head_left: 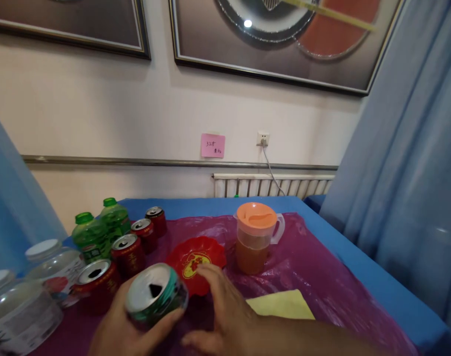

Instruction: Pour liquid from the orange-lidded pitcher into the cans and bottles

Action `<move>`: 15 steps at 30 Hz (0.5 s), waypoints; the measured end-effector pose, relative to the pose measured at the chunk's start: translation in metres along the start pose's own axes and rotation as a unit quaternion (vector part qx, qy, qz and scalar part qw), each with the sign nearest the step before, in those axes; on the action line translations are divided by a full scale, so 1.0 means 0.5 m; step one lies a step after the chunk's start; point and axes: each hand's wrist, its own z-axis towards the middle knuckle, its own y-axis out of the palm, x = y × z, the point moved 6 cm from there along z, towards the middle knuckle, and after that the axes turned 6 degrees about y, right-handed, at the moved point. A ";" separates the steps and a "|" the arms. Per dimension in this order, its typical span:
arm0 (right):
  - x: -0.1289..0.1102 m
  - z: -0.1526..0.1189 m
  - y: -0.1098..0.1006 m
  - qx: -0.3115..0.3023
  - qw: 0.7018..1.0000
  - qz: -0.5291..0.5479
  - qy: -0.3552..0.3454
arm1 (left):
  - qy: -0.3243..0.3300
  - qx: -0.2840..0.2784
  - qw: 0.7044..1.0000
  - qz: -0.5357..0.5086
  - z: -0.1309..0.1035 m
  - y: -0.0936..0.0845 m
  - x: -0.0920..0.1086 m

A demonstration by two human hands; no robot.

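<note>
Your left hand (123,331) is wrapped round the green can (156,296) low on its sides, probably to leave the opened top unblocked; your right hand (227,306) is half open beside it, holding nothing, fingers spread; yellow sheet (282,304) lies just past your right forearm; red plate (186,247) sits beyond the can, orange-lidded jug (253,252) right of it; red cans (128,254) lined up left, likely for sorting

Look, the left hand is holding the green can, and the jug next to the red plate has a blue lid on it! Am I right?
Nearly! The lid isn't blue: the head view shows it is orange. The rest is right: the left hand is holding the green can, and the jug is next to the red plate.
</note>
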 end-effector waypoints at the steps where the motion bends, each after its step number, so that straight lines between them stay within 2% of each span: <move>1: -0.005 0.017 0.006 0.015 1.000 0.010 0.007 | 0.020 -0.020 1.000 -0.009 0.022 0.022 0.044; 3: -0.009 0.049 0.012 0.059 0.997 0.043 0.015 | 0.049 -0.033 0.998 -0.024 0.055 0.057 0.115; 4: -0.008 0.062 0.013 0.080 0.995 0.062 0.020 | 0.058 -0.038 0.997 -0.031 0.067 0.071 0.138; 6: 0.002 0.077 0.009 0.111 0.989 0.095 0.039 | 0.060 -0.050 0.995 -0.054 0.083 0.093 0.156; 8: 0.017 0.081 0.001 0.127 0.984 0.110 0.066 | 0.065 -0.088 0.988 -0.106 0.090 0.113 0.148; 11: 0.040 0.074 -0.017 0.135 0.978 0.115 0.108 | 0.079 -0.173 0.958 -0.213 0.099 0.134 0.118; 15: 0.038 0.083 -0.027 0.084 0.980 0.154 0.091 | 0.079 -0.260 0.918 -0.290 0.117 0.141 0.091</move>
